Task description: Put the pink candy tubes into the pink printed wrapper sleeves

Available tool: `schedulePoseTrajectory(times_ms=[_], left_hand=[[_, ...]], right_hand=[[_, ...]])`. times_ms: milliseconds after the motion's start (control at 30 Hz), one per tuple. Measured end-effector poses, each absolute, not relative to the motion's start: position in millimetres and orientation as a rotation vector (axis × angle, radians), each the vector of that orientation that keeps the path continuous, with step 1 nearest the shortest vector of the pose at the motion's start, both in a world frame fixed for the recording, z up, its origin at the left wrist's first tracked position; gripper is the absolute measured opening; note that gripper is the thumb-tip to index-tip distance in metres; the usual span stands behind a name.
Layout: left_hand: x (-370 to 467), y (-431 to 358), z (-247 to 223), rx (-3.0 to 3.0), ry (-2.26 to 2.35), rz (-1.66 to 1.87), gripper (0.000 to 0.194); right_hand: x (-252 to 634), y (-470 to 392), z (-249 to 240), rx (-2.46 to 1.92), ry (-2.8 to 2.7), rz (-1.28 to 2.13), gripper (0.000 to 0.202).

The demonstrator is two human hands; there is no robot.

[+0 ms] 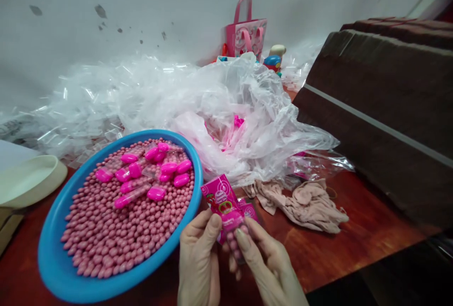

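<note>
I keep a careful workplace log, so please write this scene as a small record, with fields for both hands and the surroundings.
Left hand: pinches the magenta printed rectangular card
Right hand: grips the small clear plastic packet of round pink balls below the card
On the left: blue round plastic basin of loose pink balls, magenta-capped clear plastic tubes on top
On the right: crumpled beige cloth; dark-brown strapped stack
Behind: crumpled translucent plastic bag; pink bag with handles
</note>
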State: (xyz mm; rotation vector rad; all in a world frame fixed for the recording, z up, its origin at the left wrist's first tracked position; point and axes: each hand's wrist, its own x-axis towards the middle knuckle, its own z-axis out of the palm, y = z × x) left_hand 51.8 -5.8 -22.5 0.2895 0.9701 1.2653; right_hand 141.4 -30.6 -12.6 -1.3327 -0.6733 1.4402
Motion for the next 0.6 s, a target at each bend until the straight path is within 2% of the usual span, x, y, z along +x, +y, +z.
schedulePoseTrajectory(times_ms=[133,333,433,600], left_hand=[[52.5,-6.1,-23.0,0.362,0.981,1.253,0.028],[50.5,-6.2,-21.2,0.273,0.939,1.273,0.02],[50.8,-5.5,-23.8,0.217,0.897,1.294,0.023],[52.0,-6.6,-27.0,0.218,0.88,1.281,0.022]], right_hand=[[143.3,-35.0,-20.3,-1.381,-0.852,1.314,0.046],[145.9,-41.7,-38.2,-1.464,-0.988,1.27,0.053],[143.1,-40.0,-36.5,-1.452,-1.103,1.303,0.036],[134.2,-43.1,-28.4,-1.581,-1.172,1.065,0.021]])
